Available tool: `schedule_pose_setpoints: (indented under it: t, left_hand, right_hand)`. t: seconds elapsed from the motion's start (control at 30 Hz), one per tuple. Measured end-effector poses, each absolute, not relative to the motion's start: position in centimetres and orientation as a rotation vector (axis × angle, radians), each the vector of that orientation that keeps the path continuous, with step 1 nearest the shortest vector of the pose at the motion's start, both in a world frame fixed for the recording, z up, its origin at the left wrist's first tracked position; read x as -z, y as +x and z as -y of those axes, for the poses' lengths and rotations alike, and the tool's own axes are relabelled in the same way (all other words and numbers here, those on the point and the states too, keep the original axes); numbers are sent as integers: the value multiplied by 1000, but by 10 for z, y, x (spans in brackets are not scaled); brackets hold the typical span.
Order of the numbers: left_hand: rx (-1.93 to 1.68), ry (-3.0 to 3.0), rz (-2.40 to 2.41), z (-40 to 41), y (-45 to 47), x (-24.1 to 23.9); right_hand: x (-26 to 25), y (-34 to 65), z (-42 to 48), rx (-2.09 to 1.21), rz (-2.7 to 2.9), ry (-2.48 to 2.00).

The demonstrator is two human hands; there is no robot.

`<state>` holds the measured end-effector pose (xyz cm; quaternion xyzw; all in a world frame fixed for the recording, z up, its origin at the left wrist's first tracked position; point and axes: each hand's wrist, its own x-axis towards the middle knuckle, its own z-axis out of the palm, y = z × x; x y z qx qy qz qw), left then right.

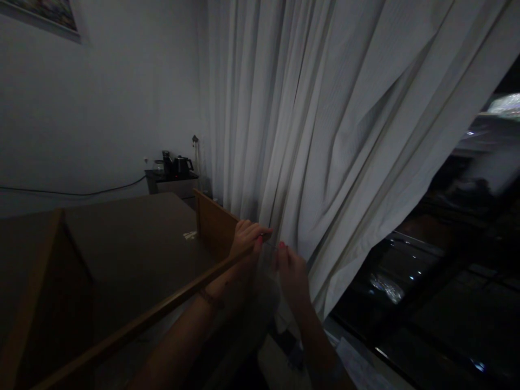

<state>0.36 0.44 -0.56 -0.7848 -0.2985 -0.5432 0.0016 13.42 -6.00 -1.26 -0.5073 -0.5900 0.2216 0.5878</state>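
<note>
A brown wooden frame [170, 305] lies before me, with its near board running from the lower left to a corner by my hands. My left hand [245, 238] is closed over that corner, fingers on top of the board's end. Just to the right, my right hand [293, 273] is closed in a pinch. Between the two hands a thin pale line is faintly visible, too dim to name. The frame's far board [215, 219] and left board [44, 292] stand upright on a flat brown surface [138, 227].
Long white curtains [284, 108] hang close to my right hand. A dark kettle [181, 165] stands on a small cabinet [173, 184] in the back corner. A black cable [81, 193] runs along the wall. Dark glass [426, 281] is at the right. The light is dim.
</note>
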Motion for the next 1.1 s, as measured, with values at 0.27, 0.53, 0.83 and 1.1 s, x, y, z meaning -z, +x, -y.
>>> schedule_pose_setpoints:
  t: [0.27, 0.53, 0.83, 1.1]
  left_hand:
    - [1653, -2504, 962, 0, 2, 2]
    - [1717, -2483, 923, -4, 3, 5]
    - [1680, -2456, 943, -4, 3, 4]
    - [1665, -2488, 954, 3, 1, -1]
  right_hand:
    - [20, 145, 58, 308, 1607, -1229]
    - [25, 144, 65, 297, 1749, -942]
    - [28, 138, 71, -306, 1474, -1014]
    - [29, 150, 70, -81, 1623, -1050]
